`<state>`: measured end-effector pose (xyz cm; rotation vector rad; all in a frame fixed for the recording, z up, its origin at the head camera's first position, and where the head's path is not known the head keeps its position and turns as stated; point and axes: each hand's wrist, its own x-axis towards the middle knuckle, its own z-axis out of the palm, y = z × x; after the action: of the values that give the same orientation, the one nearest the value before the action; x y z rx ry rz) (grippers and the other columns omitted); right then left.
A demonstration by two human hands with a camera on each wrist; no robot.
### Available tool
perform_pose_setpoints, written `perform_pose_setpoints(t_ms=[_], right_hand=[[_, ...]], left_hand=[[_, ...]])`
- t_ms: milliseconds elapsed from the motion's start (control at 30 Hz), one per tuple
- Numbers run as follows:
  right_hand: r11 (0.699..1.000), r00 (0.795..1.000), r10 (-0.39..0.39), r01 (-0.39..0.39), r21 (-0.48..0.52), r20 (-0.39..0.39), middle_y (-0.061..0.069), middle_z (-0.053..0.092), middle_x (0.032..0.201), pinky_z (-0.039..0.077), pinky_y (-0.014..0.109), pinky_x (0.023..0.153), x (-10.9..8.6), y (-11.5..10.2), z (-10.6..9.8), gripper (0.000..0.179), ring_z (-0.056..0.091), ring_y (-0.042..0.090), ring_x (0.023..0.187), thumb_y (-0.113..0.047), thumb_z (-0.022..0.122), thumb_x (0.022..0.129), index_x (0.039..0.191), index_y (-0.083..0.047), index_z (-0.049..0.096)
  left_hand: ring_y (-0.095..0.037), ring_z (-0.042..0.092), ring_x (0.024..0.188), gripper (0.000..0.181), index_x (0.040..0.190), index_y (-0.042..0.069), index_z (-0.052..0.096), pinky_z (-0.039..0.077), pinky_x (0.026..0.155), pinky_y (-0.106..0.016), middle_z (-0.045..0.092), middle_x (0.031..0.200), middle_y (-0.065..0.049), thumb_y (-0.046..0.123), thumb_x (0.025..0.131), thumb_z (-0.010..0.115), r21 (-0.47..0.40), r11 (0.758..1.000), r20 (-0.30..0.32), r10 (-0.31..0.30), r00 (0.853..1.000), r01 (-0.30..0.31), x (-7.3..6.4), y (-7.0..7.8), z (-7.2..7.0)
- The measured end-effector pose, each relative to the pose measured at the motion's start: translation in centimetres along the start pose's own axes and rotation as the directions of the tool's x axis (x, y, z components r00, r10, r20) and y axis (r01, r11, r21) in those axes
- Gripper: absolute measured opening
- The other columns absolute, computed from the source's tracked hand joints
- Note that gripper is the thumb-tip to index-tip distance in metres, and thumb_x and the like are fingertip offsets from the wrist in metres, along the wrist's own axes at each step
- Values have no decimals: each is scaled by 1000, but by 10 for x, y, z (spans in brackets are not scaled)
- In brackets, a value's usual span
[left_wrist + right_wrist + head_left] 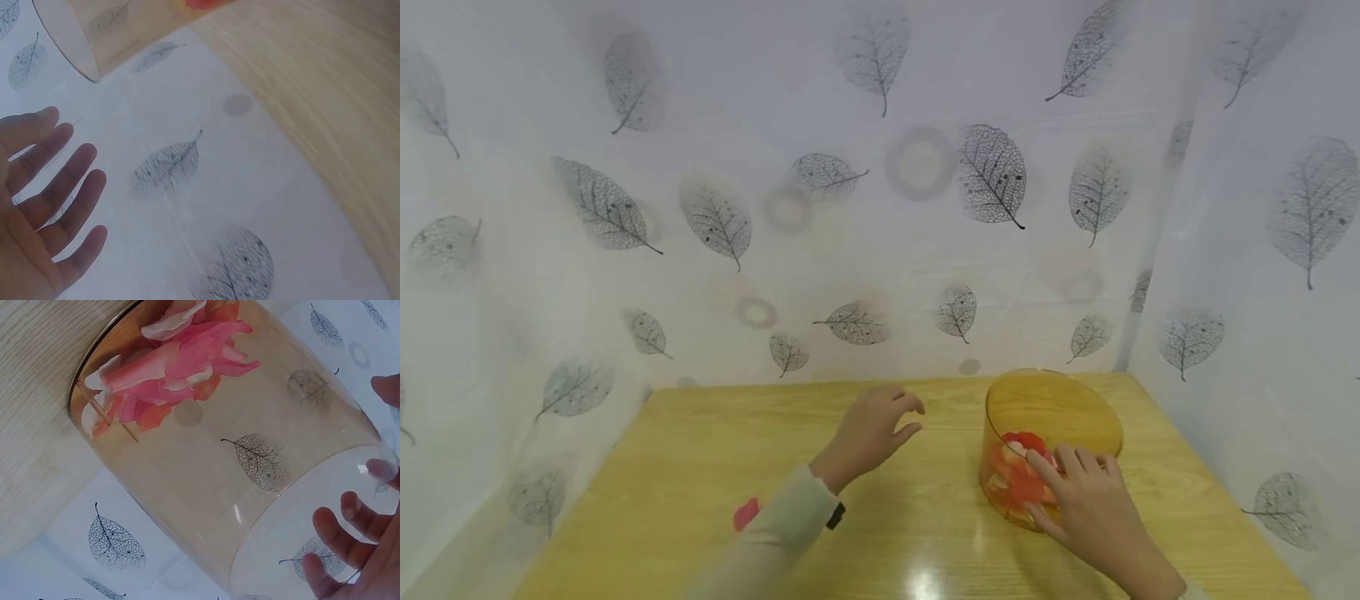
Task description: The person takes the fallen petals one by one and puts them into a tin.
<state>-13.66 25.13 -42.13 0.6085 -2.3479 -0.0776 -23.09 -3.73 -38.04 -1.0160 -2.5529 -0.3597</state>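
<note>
A clear amber cylindrical container point(1000, 492) stands at the right of the table, with pink, red and pale petals point(181, 369) and thin sticks point(94, 402) at its bottom. My right hand point(1093, 508) holds the container's near rim, fingers bent over into the opening and thumb on the outer side. To the left of the container, my left hand point(868, 425) hovers over the table with loosely bent, spread fingers and an empty palm, as the left wrist view point(50, 206) also shows.
A small pink petal point(747, 514) lies on the wooden table point(700, 450) beside my left forearm. White sheets point(880, 250) printed with grey leaves rise behind and along both sides of the table. A black strap piece point(836, 516) sits at my left wrist.
</note>
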Motion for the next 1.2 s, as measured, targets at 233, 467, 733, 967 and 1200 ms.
perform_pose_setpoints(t_ms=[233,467,733,967,1200], right_hand=[[1000,1000,10,-10,10,18,7,50,81,41,45,62,0,-1,-1,72,49,24,68,-64,12,91,110,-15,62],[1000,1000,27,-27,-3,11,6,48,79,42,46,61,-2,-1,-1,73,49,25,65,-64,9,91,108,-15,61],[1000,1000,23,-23,-3,10,6,48,79,43,46,61,-1,0,-1,72,48,25,66,-63,11,92,108,-16,62],[1000,1000,17,-17,5,16,6,48,79,43,46,61,1,-2,-2,73,48,24,67,-63,10,91,108,-16,62],[1000,1000,3,-3,7,17,6,48,79,42,46,61,2,-3,-1,73,49,25,67,-63,10,92,107,-15,63]], left_hand=[[-13,63,85,18,92,20,66,52,79,-35,67,90,6,22,77,76,61,990,-10,-130,992,130,-78,-58,-9],[-14,60,71,21,88,15,65,51,70,-33,64,81,2,16,72,79,123,954,117,-288,951,274,-139,-100,-15],[-19,61,76,26,94,11,67,53,70,-38,62,86,-2,19,72,78,109,943,260,-334,906,316,-180,-126,-16],[-20,61,79,36,101,13,68,54,70,-39,61,93,-5,13,67,80,61,941,301,-335,893,332,-192,-136,-4],[-19,60,73,26,83,16,62,53,64,-34,60,91,-4,18,65,81,103,940,294,-342,892,326,-202,-142,7]])
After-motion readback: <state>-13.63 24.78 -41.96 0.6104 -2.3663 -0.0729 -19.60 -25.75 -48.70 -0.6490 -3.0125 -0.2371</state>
